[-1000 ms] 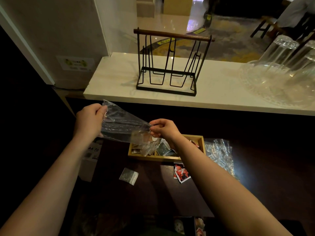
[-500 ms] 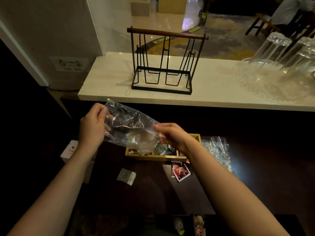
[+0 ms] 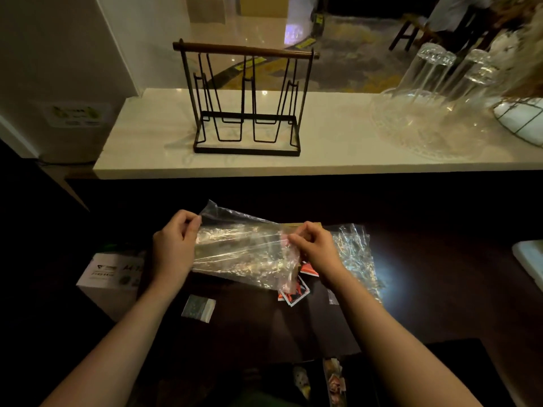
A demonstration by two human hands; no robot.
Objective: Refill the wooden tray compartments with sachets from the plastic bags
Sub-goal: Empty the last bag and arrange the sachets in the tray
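I hold a clear plastic bag (image 3: 241, 251) stretched flat between both hands above the dark table. My left hand (image 3: 173, 248) pinches its left end, my right hand (image 3: 314, 248) pinches its right end. The bag hides most of the wooden tray (image 3: 305, 224); only a strip of its far rim shows. Red and white sachets (image 3: 295, 293) lie on the table below my right hand. A small clear sachet (image 3: 199, 307) lies alone nearer to me. A second crumpled plastic bag (image 3: 354, 254) lies to the right of the tray.
A white paper box (image 3: 111, 277) sits at the table's left edge. On the pale counter behind stand a black wire rack (image 3: 246, 101), upturned glasses (image 3: 435, 83) on a clear dish and a white wire-patterned vase (image 3: 520, 118). A dark box of sachets (image 3: 323, 380) lies near me.
Both hands have lowered the bag and pulled it out flat over the tray, which now is mostly covered. The view has tilted and shifted closer.
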